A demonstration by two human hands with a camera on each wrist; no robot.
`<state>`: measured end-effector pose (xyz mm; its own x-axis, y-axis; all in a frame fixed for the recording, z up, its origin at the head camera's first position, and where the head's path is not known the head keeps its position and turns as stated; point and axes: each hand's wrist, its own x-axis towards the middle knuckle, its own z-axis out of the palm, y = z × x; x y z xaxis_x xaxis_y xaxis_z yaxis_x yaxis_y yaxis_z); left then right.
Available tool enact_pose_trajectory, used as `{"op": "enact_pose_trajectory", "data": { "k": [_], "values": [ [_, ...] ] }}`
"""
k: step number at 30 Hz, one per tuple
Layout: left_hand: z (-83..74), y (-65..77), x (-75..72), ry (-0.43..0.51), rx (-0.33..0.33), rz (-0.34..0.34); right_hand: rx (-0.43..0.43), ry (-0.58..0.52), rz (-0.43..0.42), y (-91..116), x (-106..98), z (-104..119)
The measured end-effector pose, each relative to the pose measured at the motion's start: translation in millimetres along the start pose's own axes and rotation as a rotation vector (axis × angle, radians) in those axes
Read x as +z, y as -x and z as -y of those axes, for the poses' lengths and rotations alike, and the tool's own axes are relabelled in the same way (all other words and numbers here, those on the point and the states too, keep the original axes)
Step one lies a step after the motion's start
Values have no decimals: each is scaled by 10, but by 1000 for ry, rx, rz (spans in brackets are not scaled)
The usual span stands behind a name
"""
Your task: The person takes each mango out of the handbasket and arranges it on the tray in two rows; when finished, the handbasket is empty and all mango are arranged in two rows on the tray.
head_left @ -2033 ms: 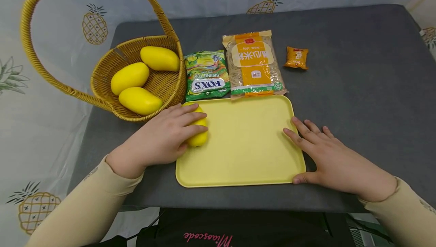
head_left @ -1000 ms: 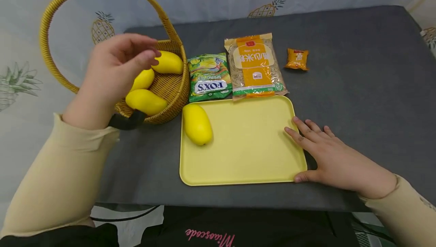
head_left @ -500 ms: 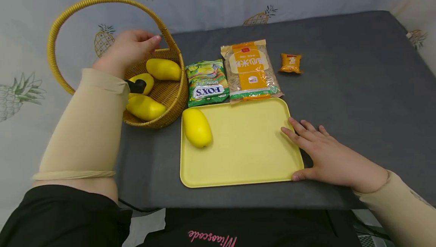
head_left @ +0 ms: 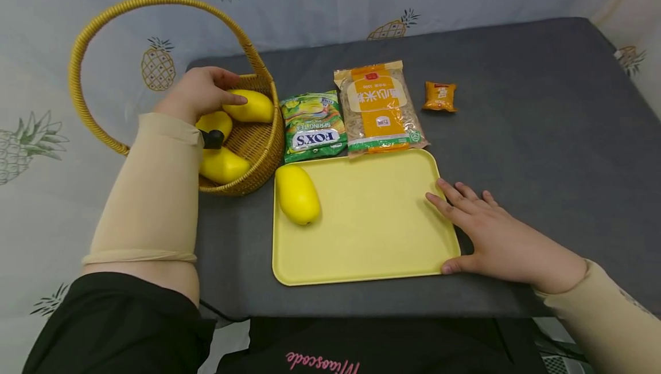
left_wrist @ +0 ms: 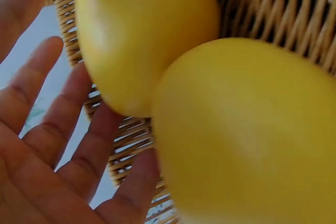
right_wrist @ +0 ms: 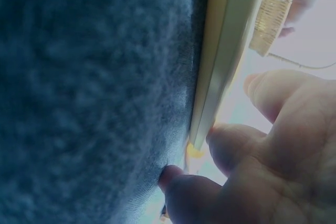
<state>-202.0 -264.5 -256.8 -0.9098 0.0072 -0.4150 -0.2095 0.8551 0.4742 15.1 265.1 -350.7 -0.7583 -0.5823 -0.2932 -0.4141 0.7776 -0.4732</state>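
My left hand (head_left: 203,92) reaches into the wicker basket (head_left: 265,162) at the left, thumb overlapping the rear yellow mango (head_left: 253,107) in the head view. Its fingers are spread, and in the left wrist view the fingertips lie right beside one mango (left_wrist: 147,35) with another mango (left_wrist: 247,129) close by. Farther forward in the basket lies a third mango (head_left: 224,166). On the pale yellow tray (head_left: 372,219), a single mango (head_left: 298,195) rests near the upper left corner. With fingers extended, my right hand (head_left: 496,239) rests at the tray's right edge.
Behind the tray lie a green candy bag (head_left: 314,125) and a larger orange-and-clear food packet (head_left: 382,107). A small orange packet (head_left: 440,97) sits to their right on the grey tablecloth (head_left: 516,116). The basket's tall handle (head_left: 155,0) arches above the left hand.
My left hand has let go of the mango on the tray, moved left and back, and come down into the basket. The right hand stays at the tray's edge.
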Motion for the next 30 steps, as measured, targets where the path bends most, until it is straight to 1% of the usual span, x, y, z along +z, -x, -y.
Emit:
{"op": "enact_pose_trajectory", "data": {
  "k": [4,8,12,16,20,22,27,30],
  "values": [
    [19,-32,58,-15,46,34,2,5,-5,1,1,2],
    [39,-49,101,-82,83,78,1,2,-7,-4,4,3],
    [52,-50,123,-142,106,124,2,-11,-6,-7,-4,4],
    [55,-48,152,-161,111,137,7,-20,-2,-5,-10,1],
    [64,-48,169,-166,120,97,5,-32,4,-6,-19,-1],
    [72,-54,164,-171,122,63,4,-33,6,-7,-24,-3],
    [60,-37,151,-222,122,-70,0,-28,2,-12,-18,-9],
    [25,24,156,-228,119,-168,-4,-33,1,-12,-9,-11]
  ]
}}
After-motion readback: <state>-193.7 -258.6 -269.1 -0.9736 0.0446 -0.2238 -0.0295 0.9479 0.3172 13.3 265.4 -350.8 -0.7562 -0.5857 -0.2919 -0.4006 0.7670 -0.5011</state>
